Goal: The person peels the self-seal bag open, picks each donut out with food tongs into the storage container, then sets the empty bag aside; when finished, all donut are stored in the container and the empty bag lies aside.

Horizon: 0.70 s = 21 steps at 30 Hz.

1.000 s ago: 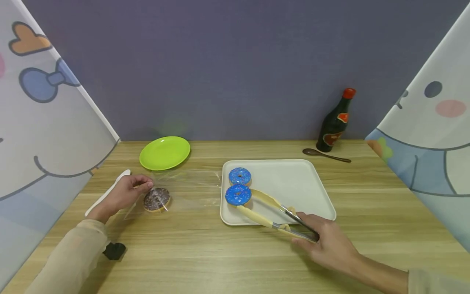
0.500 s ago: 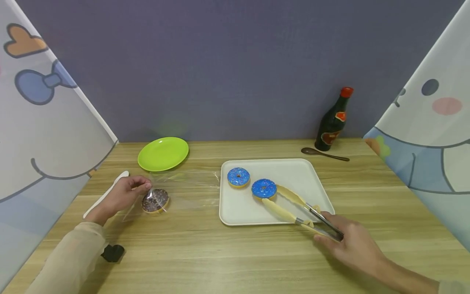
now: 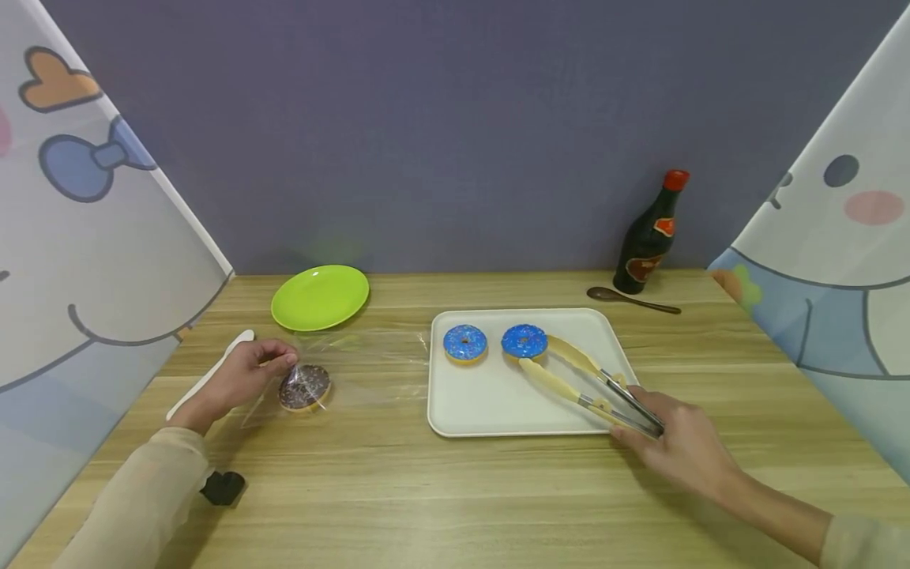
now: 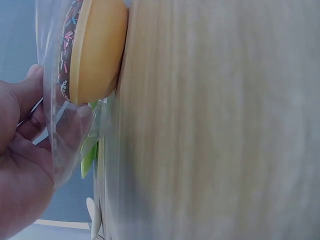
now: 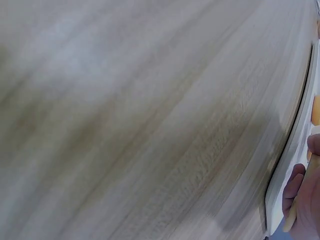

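My left hand (image 3: 245,375) pinches the edge of a clear plastic bag (image 3: 377,352) lying on the table at left. Inside that bag is a doughnut (image 3: 304,387) with brown icing and sprinkles; the left wrist view shows its tan underside (image 4: 100,50). With my right hand (image 3: 686,446) I grip metal tongs (image 3: 553,382) with pale yellow tips. Those tips are at the near and right sides of a blue-iced doughnut (image 3: 524,341) over the white tray (image 3: 490,407); whether it touches the tray I cannot tell. Another blue doughnut (image 3: 465,343) sits to its left, apart from it.
A green plate (image 3: 320,298) is at the back left. Behind my left hand lies a white knife-like utensil (image 3: 206,379), and a black object (image 3: 223,487) is near that forearm. A brown spoon (image 3: 633,300) and a dark bottle (image 3: 645,237) with a red cap stand at back right.
The tongs and the blue doughnut at their tips have moved right, then farther back on the tray, away from the other blue doughnut. My left hand has stayed in place.
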### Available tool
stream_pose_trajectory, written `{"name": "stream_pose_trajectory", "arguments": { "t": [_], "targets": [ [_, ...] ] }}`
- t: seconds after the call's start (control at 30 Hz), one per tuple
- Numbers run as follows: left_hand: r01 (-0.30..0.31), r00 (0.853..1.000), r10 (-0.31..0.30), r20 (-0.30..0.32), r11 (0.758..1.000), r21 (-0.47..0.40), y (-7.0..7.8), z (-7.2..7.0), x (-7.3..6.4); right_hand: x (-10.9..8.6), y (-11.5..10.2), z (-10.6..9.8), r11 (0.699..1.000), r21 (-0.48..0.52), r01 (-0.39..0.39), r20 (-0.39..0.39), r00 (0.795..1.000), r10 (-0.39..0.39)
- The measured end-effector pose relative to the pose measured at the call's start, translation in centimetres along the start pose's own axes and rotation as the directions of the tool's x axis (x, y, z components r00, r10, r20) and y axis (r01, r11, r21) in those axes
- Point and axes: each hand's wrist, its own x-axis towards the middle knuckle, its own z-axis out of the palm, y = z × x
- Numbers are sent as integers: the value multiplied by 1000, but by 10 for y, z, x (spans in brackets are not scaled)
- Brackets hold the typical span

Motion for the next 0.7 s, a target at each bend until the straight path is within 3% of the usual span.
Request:
{"name": "stream_pose_trajectory", "arguments": {
  "t": [0.7],
  "targets": [
    [11, 1000, -11, -3, 1000, 9, -1, 0, 1, 6, 4, 6, 997, 1, -73, 54, 996, 73]
  ]
}}
